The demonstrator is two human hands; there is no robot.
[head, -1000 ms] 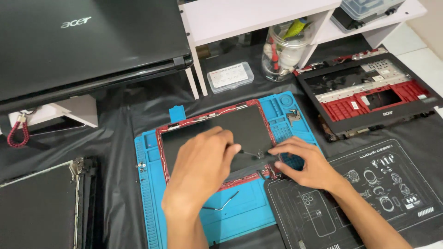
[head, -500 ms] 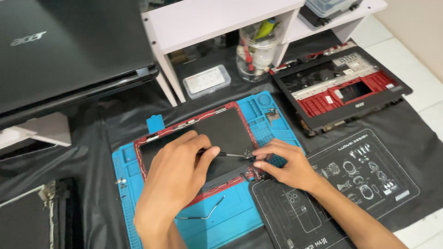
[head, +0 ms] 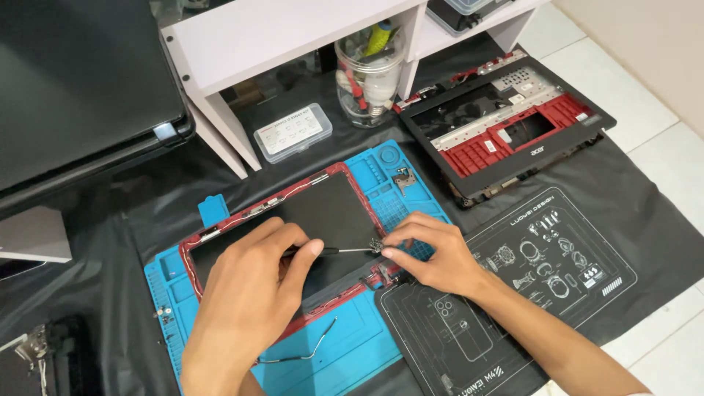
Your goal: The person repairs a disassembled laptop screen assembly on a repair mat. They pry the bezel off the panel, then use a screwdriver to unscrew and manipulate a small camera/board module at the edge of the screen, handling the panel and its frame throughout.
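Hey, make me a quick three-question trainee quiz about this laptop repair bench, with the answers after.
1. True or false: the left hand holds a thin screwdriver whose tip points toward the right hand.
2. What does the red-framed laptop lid panel lie on?
A. the white floor tiles
B. the blue work mat
C. the white shelf
3. Fill in: the clear plastic jar of tools stands between the legs of the white ____.

Key
1. True; the right hand's fingertips pinch a small metal part at the tip.
2. B
3. shelf
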